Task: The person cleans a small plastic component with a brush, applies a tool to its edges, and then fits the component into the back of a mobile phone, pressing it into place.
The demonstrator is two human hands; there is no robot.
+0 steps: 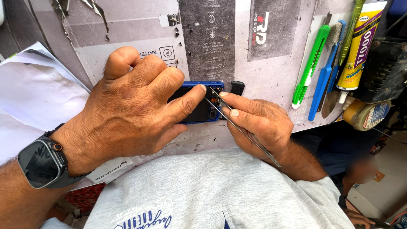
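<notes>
- While we look down past the grey shirt (220, 191) at the near edge, our left wrist carries a dark smartwatch (42, 163) with an orange button – it sits well clear of the work.
- Our left hand (131, 110) lies over the blue-framed phone (199, 104), which rests open-backed on the worn cutting mat (263, 72) just ahead of our chest. The fingers are curled and close together, the forefinger stretched out so its tip presses the phone's upper right corner, the thumb cocked up and touching nothing.
- Our right hand (258, 125) pinches a pair of slim metal tweezers (237, 127) between thumb and forefinger, the other fingers folded under. The tips reach into the exposed parts at the phone's right end; whether they grip anything there is too small to tell.
- We judge the step in hand to be fine work on the internals – lifting or seating a small part or connector while the left hand pins the frame.
- The next move, as we judge it, calls for a steady hold-down and a light, exact touch, since a slip could scrape the board.
- Just beyond the phone lies a small black piece (237, 87).
- Farther right on the mat lie a green utility knife (310, 63), a blue brush (325, 70) and a yellow glue tube (360, 46); white paper (34, 89) lies at far left.
</notes>
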